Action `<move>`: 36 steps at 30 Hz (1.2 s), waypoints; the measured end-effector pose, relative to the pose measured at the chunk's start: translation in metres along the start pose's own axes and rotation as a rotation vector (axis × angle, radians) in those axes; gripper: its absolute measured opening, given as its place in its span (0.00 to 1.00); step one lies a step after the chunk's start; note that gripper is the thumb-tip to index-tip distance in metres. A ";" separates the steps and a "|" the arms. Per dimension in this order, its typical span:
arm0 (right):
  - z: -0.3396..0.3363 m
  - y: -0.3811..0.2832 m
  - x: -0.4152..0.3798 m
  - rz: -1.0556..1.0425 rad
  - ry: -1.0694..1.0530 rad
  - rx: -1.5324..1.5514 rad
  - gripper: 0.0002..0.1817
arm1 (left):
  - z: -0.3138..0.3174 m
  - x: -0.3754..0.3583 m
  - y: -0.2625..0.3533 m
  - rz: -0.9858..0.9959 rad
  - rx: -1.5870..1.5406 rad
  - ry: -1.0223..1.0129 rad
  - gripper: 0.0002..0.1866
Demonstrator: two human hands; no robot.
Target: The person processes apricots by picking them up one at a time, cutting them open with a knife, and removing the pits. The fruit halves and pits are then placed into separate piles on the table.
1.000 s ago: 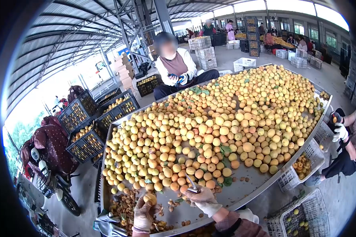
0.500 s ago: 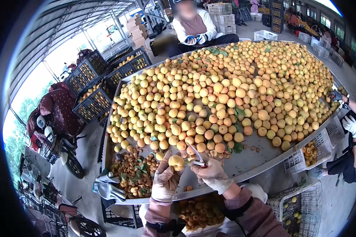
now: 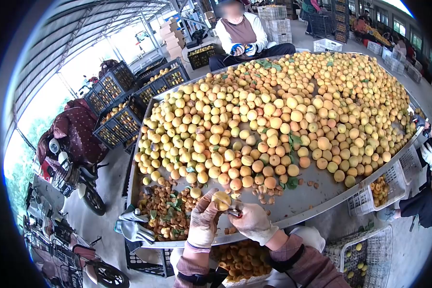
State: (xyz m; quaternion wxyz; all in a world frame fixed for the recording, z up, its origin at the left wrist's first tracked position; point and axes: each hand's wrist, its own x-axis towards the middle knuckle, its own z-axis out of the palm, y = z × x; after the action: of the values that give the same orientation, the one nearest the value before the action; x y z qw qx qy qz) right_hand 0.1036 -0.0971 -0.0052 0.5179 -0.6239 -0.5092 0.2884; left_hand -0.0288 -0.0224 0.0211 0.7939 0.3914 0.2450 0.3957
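Observation:
Many yellow-orange apricots (image 3: 269, 115) are heaped on a metal table (image 3: 317, 192). At the near edge my left hand (image 3: 204, 218), in a stained fingerless glove, grips one apricot (image 3: 221, 200) in its fingertips. Close on its right, my right hand (image 3: 254, 222) is wrapped round a small knife (image 3: 234, 211), with the blade end against that fruit; most of the blade is hidden. Left of my hands lies a pile of brown fruit pieces (image 3: 165, 206), mixed with green leaves.
Grey gloves (image 3: 135, 226) lie on the table's left corner. Dark crates (image 3: 117, 122) stand at the left, and a white crate (image 3: 369, 254) is at lower right. A person (image 3: 240, 33) sits across the table; a co-worker's gloved hand (image 3: 428, 154) is at far right.
My right hand has brought the knife from beside the apricot up against it, and my two hands are now closer together. The whole view has shifted slightly.

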 end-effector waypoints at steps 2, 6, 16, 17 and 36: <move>0.003 -0.001 0.001 0.002 0.008 0.020 0.10 | -0.001 0.000 0.002 0.018 0.070 0.008 0.25; 0.005 -0.001 0.001 -0.022 0.069 -0.100 0.10 | 0.003 0.000 0.005 0.039 0.115 0.002 0.26; 0.013 0.008 0.005 -0.017 0.057 0.012 0.12 | 0.024 -0.002 0.016 0.249 0.720 -0.002 0.31; 0.011 0.006 0.006 -0.022 0.059 0.007 0.12 | 0.030 -0.002 0.020 0.205 0.622 0.019 0.30; 0.017 0.006 0.013 -0.207 0.235 0.187 0.09 | 0.036 0.007 0.017 0.093 0.492 -0.143 0.35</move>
State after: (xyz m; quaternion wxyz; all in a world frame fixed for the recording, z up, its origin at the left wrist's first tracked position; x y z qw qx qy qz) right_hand 0.0949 -0.0787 -0.0140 0.6564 -0.5466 -0.4779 0.2048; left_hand -0.0076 -0.0254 0.0551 0.6710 0.6104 0.2588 0.3319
